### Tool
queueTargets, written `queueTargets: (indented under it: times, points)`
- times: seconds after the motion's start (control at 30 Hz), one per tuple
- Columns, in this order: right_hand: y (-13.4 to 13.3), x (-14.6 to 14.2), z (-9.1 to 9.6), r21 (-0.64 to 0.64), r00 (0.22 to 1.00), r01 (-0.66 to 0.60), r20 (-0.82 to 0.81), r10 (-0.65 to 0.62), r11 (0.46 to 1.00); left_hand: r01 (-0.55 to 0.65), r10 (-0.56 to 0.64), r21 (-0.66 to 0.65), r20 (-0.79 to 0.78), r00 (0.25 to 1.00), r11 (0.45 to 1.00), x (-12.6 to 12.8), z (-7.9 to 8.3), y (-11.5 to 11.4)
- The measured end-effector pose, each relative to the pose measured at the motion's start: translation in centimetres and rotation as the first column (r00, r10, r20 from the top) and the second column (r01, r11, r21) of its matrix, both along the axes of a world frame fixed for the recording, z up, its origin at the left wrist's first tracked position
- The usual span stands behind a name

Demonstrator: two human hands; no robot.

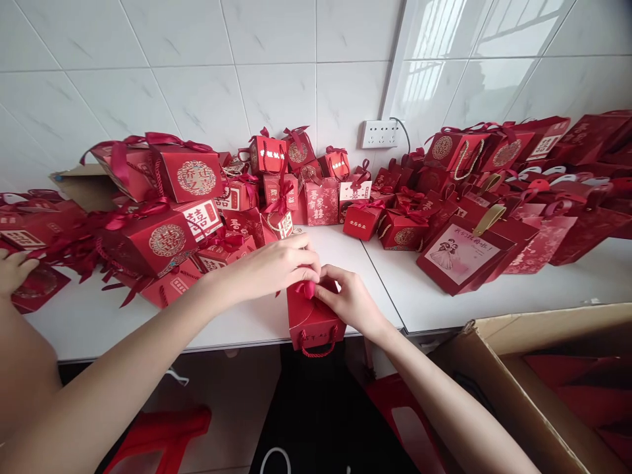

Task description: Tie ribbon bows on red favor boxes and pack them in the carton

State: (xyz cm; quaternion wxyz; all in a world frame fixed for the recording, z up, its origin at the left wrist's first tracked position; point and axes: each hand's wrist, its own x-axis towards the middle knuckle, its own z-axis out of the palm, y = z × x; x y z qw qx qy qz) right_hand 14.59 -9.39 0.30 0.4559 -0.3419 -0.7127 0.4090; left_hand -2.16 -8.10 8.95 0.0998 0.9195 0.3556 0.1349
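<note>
A small red gift box with a rope handle stands at the front edge of the white table. My left hand reaches over its top, fingers pinched on the red ribbon. My right hand grips the same ribbon from the right, fingers closed against the box top. The ribbon's knot is mostly hidden between my fingers.
Many red gift boxes and red paper bags are piled along the tiled wall. A wall socket sits at the corner. An open cardboard carton stands at lower right. Another person's hand shows at far left.
</note>
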Motion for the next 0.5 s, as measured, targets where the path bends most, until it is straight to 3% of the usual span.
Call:
queueTargets:
  times: [0.1, 0.27, 0.4, 0.5]
  points:
    - [0.1, 0.0, -0.5, -0.080, 0.995, -0.019, -0.096, 0.012, 0.997, -0.043, 0.065, -0.134, 0.165, 0.984, 0.990, -0.4, -1.3, 1.3]
    - [0.0, -0.2, -0.7, -0.166, 0.980, -0.036, -0.201, 0.002, 0.985, -0.106, 0.210, -0.271, 0.391, 0.896, 0.957, -1.4, -4.9, 2.5]
    - [0.1, -0.3, -0.8, -0.168, 0.977, -0.022, -0.214, -0.015, 0.986, -0.116, 0.207, -0.236, 0.411, 0.888, 0.965, -1.9, -7.1, 1.9]
    - [0.1, -0.3, -1.0, -0.129, 0.979, -0.001, -0.201, -0.025, 0.992, -0.134, 0.173, -0.121, 0.408, 0.896, 0.984, -2.0, -7.6, 0.6]
